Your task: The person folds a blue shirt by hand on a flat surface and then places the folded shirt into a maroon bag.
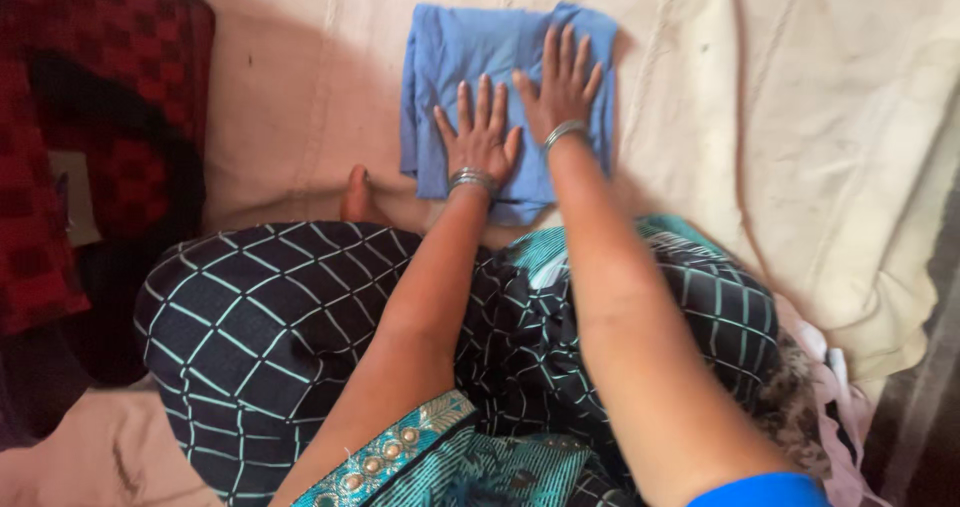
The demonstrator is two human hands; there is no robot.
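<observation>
A cream quilted cotton bedsheet [800, 117] covers the surface. A red-and-black checked woollen blanket [90, 97] lies bunched at its left edge. A dark navy cloth with a teal grid pattern [260, 337] drapes across the lap, a bare foot [356, 197] just beyond it.

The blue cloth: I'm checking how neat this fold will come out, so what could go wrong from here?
Both palms, the left hand and right hand, press flat on the blue cloth. Its lower edge looks uneven under the wrists, so a crease may set crooked. The cream sheet beneath is rumpled, so pressing could print wrinkles or let the cloth slide.
</observation>
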